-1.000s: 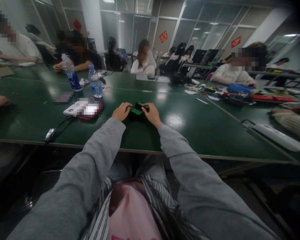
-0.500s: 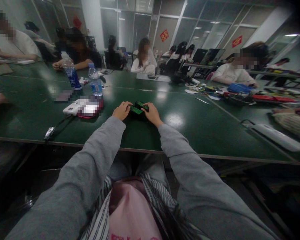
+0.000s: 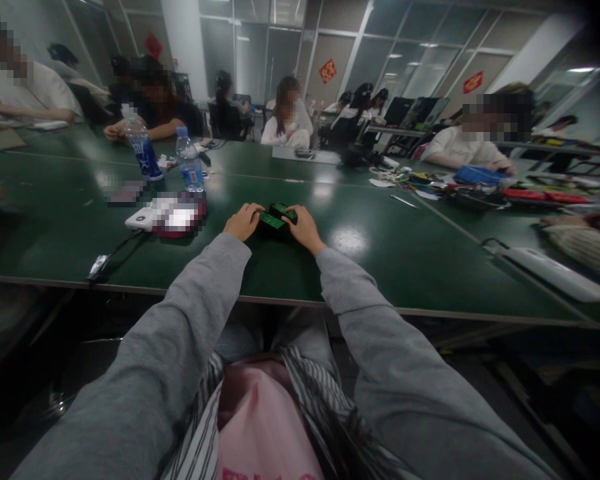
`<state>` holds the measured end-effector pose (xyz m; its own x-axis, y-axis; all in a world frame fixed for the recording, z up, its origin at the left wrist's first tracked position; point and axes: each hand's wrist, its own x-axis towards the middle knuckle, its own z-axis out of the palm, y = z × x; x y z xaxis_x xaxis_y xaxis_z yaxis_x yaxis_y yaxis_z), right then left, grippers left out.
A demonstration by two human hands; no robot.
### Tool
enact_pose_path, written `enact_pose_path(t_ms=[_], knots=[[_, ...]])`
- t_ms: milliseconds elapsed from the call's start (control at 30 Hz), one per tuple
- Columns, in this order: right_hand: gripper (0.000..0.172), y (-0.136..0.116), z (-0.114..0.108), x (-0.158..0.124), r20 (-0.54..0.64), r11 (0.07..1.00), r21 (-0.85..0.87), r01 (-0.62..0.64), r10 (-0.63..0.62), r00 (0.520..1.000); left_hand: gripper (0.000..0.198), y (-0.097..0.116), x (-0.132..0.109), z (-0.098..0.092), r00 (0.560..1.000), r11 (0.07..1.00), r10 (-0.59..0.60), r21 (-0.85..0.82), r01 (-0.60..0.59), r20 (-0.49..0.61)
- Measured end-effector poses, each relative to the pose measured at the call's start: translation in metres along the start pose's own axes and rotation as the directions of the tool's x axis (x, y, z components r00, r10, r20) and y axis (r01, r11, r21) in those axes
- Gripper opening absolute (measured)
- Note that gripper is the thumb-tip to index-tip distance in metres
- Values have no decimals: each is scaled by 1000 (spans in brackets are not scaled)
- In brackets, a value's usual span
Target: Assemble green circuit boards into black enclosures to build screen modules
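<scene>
Both my arms in grey sleeves reach out over the dark green table. My left hand has its fingers curled round the left end of a small green circuit board. My right hand is closed on a second small green board that sits just behind and to the right of the first. The two boards touch or overlap between my hands, low over the table top. Fingertips are partly hidden behind the boards.
Left of my hands lie a white power bank with a cable, and two water bottles stand behind. Cluttered tools and a blue tray lie at the right. A white flat device lies near right. Other people sit around the tables.
Hardly anything differs: my hands stay on the two boards at the same spot. The view has shifted very slightly.
</scene>
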<state>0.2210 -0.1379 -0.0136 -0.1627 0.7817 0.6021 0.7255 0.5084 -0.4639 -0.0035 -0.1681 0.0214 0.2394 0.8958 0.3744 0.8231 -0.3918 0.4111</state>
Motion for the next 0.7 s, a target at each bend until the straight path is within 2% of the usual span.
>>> enact_pose_path(t_ms=[467,700], knots=[[22,-1,-1,0,-5,1000,0,16,-16,1000,33,-1,2,0,1000,1000,-16,12,16,14],[23,1,-1,1,1,1000,-1,5,-5,1000,32,-4,4,4,1000,1000,20,4,-20,-4]])
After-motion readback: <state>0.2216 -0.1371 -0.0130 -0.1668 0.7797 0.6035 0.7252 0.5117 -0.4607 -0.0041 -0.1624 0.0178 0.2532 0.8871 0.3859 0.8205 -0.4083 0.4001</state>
